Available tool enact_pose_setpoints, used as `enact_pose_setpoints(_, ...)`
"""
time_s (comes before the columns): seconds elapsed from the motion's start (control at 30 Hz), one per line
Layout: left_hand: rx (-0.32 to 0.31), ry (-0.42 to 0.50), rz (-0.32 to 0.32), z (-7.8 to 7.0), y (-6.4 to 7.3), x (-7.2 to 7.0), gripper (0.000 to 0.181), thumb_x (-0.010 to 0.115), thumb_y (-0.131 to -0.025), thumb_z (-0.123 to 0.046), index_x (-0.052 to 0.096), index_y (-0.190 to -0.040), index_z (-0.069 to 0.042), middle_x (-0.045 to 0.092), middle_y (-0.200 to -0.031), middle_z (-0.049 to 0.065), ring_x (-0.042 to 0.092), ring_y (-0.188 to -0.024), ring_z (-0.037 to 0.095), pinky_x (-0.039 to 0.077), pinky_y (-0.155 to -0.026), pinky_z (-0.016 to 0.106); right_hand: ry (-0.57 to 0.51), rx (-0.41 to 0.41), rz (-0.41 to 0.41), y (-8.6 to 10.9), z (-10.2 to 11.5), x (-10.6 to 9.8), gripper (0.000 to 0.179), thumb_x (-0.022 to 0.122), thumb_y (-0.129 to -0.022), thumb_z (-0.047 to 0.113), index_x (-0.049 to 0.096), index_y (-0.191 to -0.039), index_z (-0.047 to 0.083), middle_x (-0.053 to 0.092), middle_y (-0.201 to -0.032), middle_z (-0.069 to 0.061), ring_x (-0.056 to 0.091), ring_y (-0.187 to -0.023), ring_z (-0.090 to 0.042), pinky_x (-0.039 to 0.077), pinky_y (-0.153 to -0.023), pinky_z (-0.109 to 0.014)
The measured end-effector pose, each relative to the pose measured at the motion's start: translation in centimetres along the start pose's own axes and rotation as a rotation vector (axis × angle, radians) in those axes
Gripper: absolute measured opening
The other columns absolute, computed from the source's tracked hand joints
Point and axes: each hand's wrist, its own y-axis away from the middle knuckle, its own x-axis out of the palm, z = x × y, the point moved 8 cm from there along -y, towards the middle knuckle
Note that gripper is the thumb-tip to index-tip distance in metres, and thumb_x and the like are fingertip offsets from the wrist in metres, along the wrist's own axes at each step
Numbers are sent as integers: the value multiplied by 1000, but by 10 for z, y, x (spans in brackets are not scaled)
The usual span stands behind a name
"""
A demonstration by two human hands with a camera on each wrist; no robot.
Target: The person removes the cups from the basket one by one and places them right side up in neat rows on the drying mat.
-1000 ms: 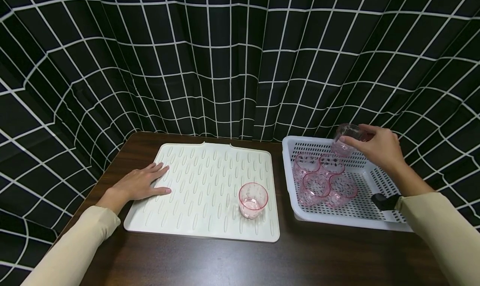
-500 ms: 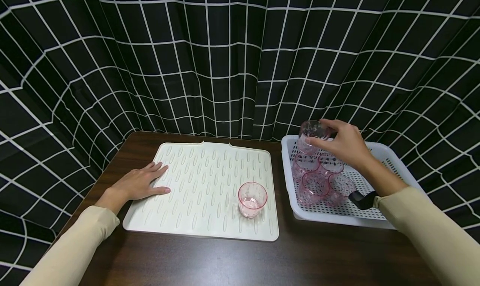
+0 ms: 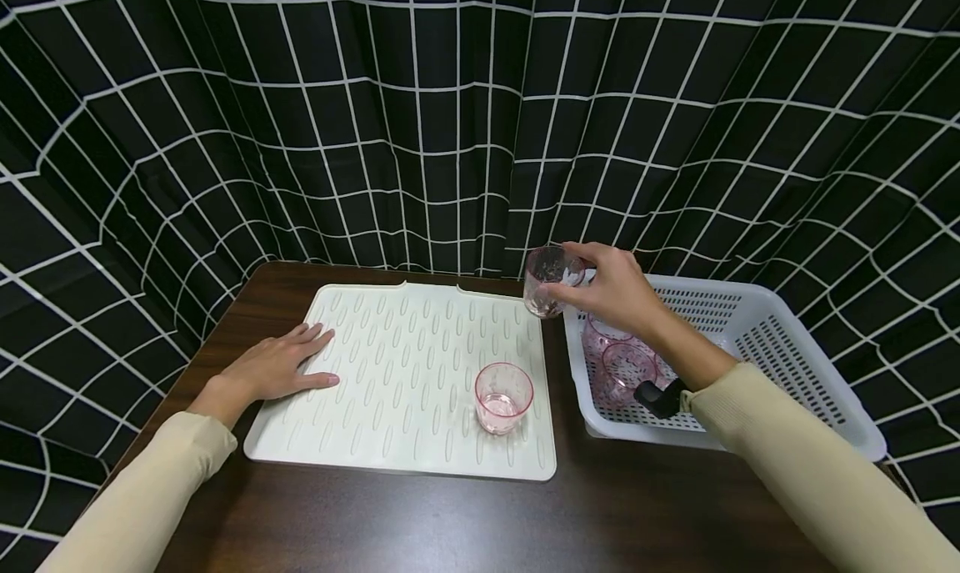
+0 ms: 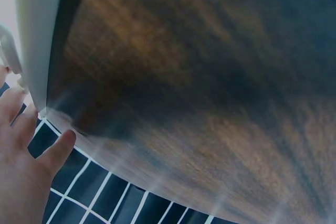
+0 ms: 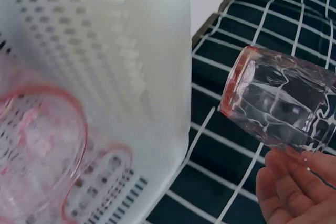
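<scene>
My right hand (image 3: pixel 618 288) pinches a clear drinking glass (image 3: pixel 543 283) between thumb and fingers, in the air by the mat's back right corner and the basket's left rim. In the right wrist view, the held glass (image 5: pixel 281 100) shows a pinkish-red rim and faceted sides. Another pink-rimmed glass (image 3: pixel 503 399) stands upright on the right part of the white ridged mat (image 3: pixel 405 364). At the mat's left edge my left hand (image 3: pixel 273 366) rests flat, fingers spread. Several pink-rimmed glasses (image 3: pixel 628 369) stand in the white basket (image 3: pixel 701 294), partly hidden by my right forearm.
The basket has perforated walls and stands right of the mat on a dark wooden table (image 3: pixel 450 519). A black curtain with a white grid (image 3: pixel 420 123) hangs behind and at both sides. A black strap piece (image 3: pixel 660 398) sits at my right wrist.
My right hand has carried the glass leftward, from above the back of the basket past its left rim to the mat's back right corner. The left hand has stayed in place.
</scene>
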Motion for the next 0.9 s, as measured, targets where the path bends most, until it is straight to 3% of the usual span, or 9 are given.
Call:
enact_pose_setpoints(0.13, 1, -1, 6, -1, -1, 0, 98, 51, -87, -76, 36, -154, -6, 30, -157, 25, 26, -144, 48, 28, -107, 69, -30, 24, 31, -3, 10, 14, 79, 81, -82, 42, 53, -141, -3, 66, -119, -18, 60, -103, -29, 56, -73, -41)
enact_pose_setpoints(0.27, -5, 5, 15, -1, 0, 0, 98, 51, -87, -76, 36, -154, -6, 30, -158, 24, 25, -145, 48, 27, -108, 70, -30, 45, 56, -6, 17, 28, 79, 81, -82, 40, 53, -139, -5, 69, -107, -17, 64, -89, -26, 57, -68, -36)
enact_pose_setpoints(0.47, -5, 11, 12, -1, 0, 0, 98, 52, -87, -75, 36, -154, -6, 30, -158, 25, 25, -145, 48, 26, -108, 69, -32, 57, 93, -9, 26, 49, 67, 83, -81, 37, 61, -130, -5, 73, -102, -16, 66, -78, -23, 56, -63, -32)
enact_pose_setpoints(0.6, 2, 6, 9, -1, -1, 0, 97, 53, -87, -74, 37, -153, -6, 30, -157, 25, 25, -144, 48, 27, -108, 69, 6, 113, 122, -10, 27, 61, 74, 82, -81, 41, 58, -134, -4, 71, -109, -18, 63, -84, -24, 55, -67, -35)
enact_pose_setpoints(0.77, 6, 3, 7, 0, -1, 1, 97, 53, -87, -74, 36, -153, -6, 30, -157, 25, 25, -144, 48, 27, -108, 69, 38, 150, 159, -15, 26, 73, 85, 81, -81, 42, 47, -143, -6, 60, -134, -22, 63, -110, -29, 56, -86, -42)
enact_pose_setpoints(0.83, 4, 3, 8, 0, -1, 1, 97, 52, -87, -75, 36, -154, -6, 30, -158, 25, 25, -144, 48, 26, -108, 70, 48, 148, 159, -17, 27, 76, 85, 81, -81, 41, 48, -142, -7, 60, -135, -22, 62, -114, -30, 56, -87, -43)
enact_pose_setpoints(0.9, 0, 3, 9, 0, -1, 1, 98, 52, -87, -75, 36, -154, -6, 30, -158, 25, 25, -144, 48, 26, -108, 70, 60, 143, 156, -19, 28, 78, 80, 81, -81, 41, 53, -137, -8, 65, -125, -21, 64, -108, -30, 56, -83, -42)
